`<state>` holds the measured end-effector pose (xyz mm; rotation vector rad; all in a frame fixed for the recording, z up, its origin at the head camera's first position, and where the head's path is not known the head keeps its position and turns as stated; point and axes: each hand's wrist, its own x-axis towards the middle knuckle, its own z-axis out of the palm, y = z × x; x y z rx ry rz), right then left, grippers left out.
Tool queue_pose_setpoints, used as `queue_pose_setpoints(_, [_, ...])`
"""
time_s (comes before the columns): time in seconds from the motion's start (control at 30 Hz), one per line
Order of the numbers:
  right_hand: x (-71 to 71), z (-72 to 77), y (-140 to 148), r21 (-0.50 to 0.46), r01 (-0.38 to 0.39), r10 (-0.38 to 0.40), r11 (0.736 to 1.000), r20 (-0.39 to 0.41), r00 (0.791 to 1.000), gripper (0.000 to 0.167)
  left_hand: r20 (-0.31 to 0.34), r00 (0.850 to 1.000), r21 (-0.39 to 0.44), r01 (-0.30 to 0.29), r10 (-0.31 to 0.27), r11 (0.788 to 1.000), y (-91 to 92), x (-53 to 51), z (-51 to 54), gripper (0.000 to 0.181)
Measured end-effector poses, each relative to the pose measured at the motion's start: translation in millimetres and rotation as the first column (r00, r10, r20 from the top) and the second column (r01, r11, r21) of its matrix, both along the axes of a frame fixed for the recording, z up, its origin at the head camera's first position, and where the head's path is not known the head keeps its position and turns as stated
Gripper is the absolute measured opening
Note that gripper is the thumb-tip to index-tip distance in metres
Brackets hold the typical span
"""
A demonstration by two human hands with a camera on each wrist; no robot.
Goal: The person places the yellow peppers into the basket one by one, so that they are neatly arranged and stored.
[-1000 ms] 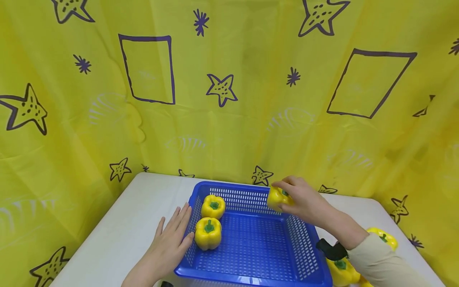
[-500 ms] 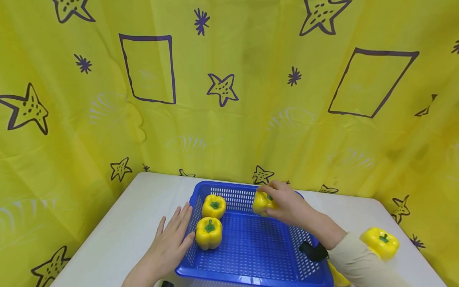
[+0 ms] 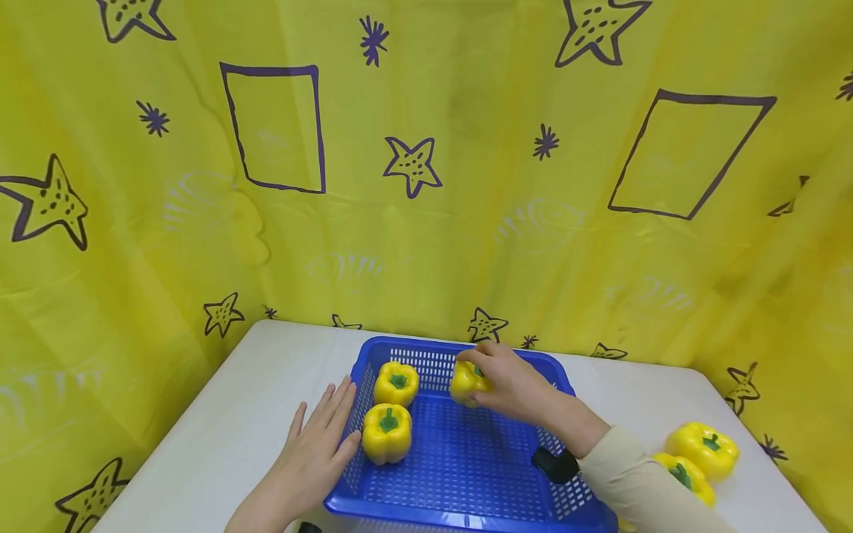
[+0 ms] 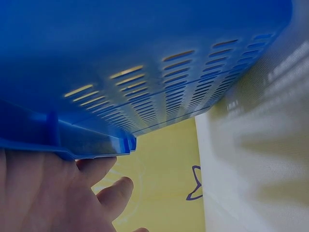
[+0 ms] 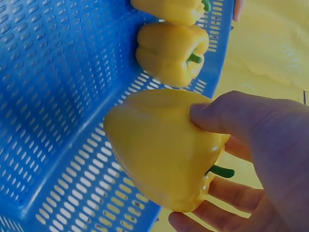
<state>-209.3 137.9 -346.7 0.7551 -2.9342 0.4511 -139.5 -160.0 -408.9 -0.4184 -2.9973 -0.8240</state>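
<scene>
My right hand (image 3: 509, 381) holds a yellow bell pepper (image 5: 157, 140) with a green stem, thumb on one side and fingers on the other. That pepper is within the far part of a blue perforated basket (image 3: 460, 444), close to the back wall. Two more yellow bell peppers, a far one (image 3: 396, 383) and a nearer one (image 3: 387, 434), stand along the basket's left wall. With fingers straight, my left hand (image 3: 309, 451) rests on the basket's left rim. From below, the left wrist view has the basket's outer wall (image 4: 159, 82) above the fingers.
On the white table (image 3: 266, 377), right of the basket, lie two yellow bell peppers, one farther out (image 3: 705, 450) and one partly behind the sleeve (image 3: 686, 477). A yellow curtain (image 3: 426, 244) with drawn stars hangs behind and at both sides of the table.
My right hand has carried its bell pepper leftward along the basket's back wall, toward the two peppers inside. The forearm has uncovered peppers on the right. My left hand stays put.
</scene>
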Motion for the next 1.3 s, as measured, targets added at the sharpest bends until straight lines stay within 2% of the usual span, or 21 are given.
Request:
queue_pose_setpoints(0.27, [-5.7, -8.6, -12, -0.012, -0.055, 0.055, 0.998, -0.005, 0.998, 0.048, 0.002, 1.0, 0.003, 0.001, -0.001, 1.0, 0.7, -0.9, -0.3, 0.065])
queue_pose_setpoints(0.6, [-8.5, -15.0, -26, 0.0, -0.083, 0.083, 0.997, 0.051, 0.995, 0.048, 0.012, 1.0, 0.004, 0.001, -0.001, 1.0, 0.1, -0.5, 0.6, 0.066])
queue_pose_setpoints(1.03, [-15.3, -29.8, -37, 0.024, -0.121, 0.12, 0.992, 0.042, 0.992, 0.049, 0.007, 1.0, 0.003, -0.001, 0.001, 1.0, 0.1, 0.2, 0.8, 0.065])
queue_pose_setpoints(1.3, [-17.3, -31.6, -42, 0.0, -0.133, 0.133, 0.991, 0.034, 0.991, 0.048, 0.011, 1.0, 0.0, -0.001, 0.001, 1.0, 0.4, -0.7, 0.6, 0.066])
